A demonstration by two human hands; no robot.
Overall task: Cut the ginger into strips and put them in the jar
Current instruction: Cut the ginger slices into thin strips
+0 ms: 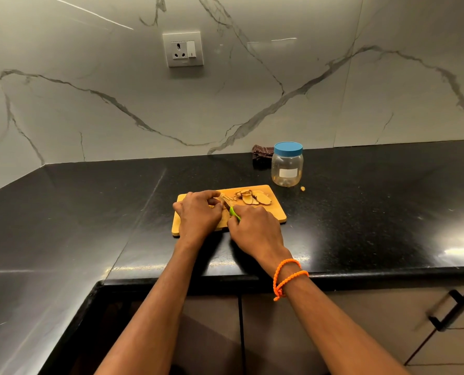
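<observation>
On the glossy black stone counter (pixel 360 212) a rectangular wooden cutting board (pixel 275 212) carries your tan ginger slices (pixel 255 198) at its far right. Your left hand (pixel 198 215) curls its fingers down onto a ginger piece, while your right hand (pixel 255 228) grips the green-handled knife (pixel 232 211). The clear plastic jar with its blue lid (pixel 287 165) on stands just beyond the board.

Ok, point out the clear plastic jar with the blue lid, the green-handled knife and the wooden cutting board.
Clear plastic jar with blue lid (pixel 287 169): head view, on its transparent body.
Green-handled knife (pixel 234 213): head view, on the green handle.
Wooden cutting board (pixel 275 209): head view, on its bare right end.
</observation>
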